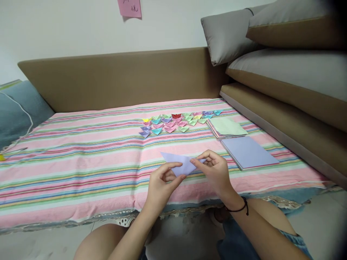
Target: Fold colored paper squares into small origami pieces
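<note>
A lavender sheet of folded paper [182,161], roughly triangular, is held above the striped cloth near its front edge. My left hand [163,180] pinches its lower left side between thumb and fingers. At the right corner, my right hand [213,167] grips the paper with thumb on top and fingers behind. Beyond my hands, several small folded paper boats [170,124] in many colours sit in rows on the cloth. To the right lie a stack of lavender paper [251,151] and, behind it, a stack topped with pale green paper [229,126].
The striped cloth [81,162] covers a low seat with a brown backrest [130,79]. Grey and brown cushions [287,72] are piled at the right. On the left are a blue cushion [18,108] and a white cable [25,112]. A pink note [130,8] hangs on the wall.
</note>
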The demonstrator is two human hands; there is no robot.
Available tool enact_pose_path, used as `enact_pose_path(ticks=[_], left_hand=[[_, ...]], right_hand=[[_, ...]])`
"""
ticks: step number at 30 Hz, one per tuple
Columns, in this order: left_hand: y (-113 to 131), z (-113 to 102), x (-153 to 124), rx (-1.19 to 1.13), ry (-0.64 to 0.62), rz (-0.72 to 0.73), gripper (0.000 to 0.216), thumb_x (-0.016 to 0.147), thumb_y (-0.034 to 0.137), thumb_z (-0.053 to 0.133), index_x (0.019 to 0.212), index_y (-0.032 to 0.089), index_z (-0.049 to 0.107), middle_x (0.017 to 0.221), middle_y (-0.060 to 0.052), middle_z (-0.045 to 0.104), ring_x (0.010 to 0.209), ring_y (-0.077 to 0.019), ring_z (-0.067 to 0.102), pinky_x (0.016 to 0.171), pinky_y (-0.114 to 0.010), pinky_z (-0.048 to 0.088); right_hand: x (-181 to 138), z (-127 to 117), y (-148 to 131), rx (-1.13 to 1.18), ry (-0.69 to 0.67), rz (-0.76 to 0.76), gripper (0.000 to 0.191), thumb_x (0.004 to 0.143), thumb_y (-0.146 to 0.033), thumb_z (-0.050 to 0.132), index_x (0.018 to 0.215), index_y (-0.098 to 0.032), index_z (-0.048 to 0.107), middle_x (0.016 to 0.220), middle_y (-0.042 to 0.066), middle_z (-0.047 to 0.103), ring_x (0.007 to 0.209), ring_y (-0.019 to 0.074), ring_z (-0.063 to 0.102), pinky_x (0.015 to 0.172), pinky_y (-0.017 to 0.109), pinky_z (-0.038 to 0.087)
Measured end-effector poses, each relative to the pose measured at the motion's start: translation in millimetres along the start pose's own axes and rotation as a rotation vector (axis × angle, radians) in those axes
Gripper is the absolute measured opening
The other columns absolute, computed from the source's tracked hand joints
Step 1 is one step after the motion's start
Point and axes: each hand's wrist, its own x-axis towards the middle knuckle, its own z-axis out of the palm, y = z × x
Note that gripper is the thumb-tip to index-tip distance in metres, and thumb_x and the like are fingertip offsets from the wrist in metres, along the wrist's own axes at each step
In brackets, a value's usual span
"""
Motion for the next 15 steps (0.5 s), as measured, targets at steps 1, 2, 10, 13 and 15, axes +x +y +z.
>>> enact_pose_path(ticks=[1,2,10,13,15], left_hand=[[-0.8,0.3,-0.2,-0.003,0.001,-0.008,0.029,0.067,0.027,0.071,0.092,0.014,0.064,0.049,0.008,0.03,0.045,-0.0052,0.028,0.043,-0.02,0.026],[-1.4,0.3,-0.4,-0.006,0.001,-0.016,0.03,0.067,0.027,0.071,0.092,0.013,0.064,0.049,0.009,0.028,0.045,-0.0052,0.026,0.043,-0.02,0.025],[-2.6,-0.7,-0.5,-0.002,-0.009,-0.03,0.03,0.067,0.027,0.071,0.094,0.014,0.064,0.049,0.009,0.027,0.046,-0.0054,0.025,0.043,-0.021,0.022],[-2.9,-0.4,-0.2,-0.011,-0.008,-0.011,0.028,0.067,0.026,0.071,0.092,0.014,0.064,0.048,0.009,0.028,0.045,-0.0054,0.027,0.043,-0.02,0.025],[-3.0,-0.5,-0.3,-0.004,-0.011,0.013,0.026,0.068,0.024,0.071,0.091,0.015,0.065,0.049,0.008,0.034,0.045,-0.0053,0.029,0.043,-0.019,0.028]], right_hand=[[-0.2,0.0,-0.1,-0.003,0.002,-0.002,0.022,0.062,-0.03,0.075,0.061,-0.018,0.057,0.051,-0.005,0.051,0.045,0.0084,0.046,0.042,0.021,0.039],[-0.4,-0.2,-0.2,-0.003,0.002,-0.001,0.022,0.062,-0.031,0.075,0.061,-0.018,0.056,0.051,-0.004,0.052,0.046,0.0088,0.046,0.042,0.021,0.039],[0.1,-1.2,2.2,0.011,-0.006,-0.007,0.025,0.059,-0.031,0.077,0.061,-0.019,0.056,0.053,-0.003,0.055,0.048,0.0103,0.05,0.043,0.022,0.042],[0.6,-1.6,4.2,0.008,-0.004,-0.018,0.025,0.058,-0.032,0.077,0.062,-0.018,0.056,0.054,-0.002,0.057,0.048,0.0105,0.051,0.044,0.022,0.042],[0.5,-1.7,4.5,0.012,-0.008,-0.018,0.026,0.059,-0.032,0.077,0.063,-0.018,0.055,0.055,-0.003,0.057,0.048,0.0102,0.051,0.044,0.022,0.041]])
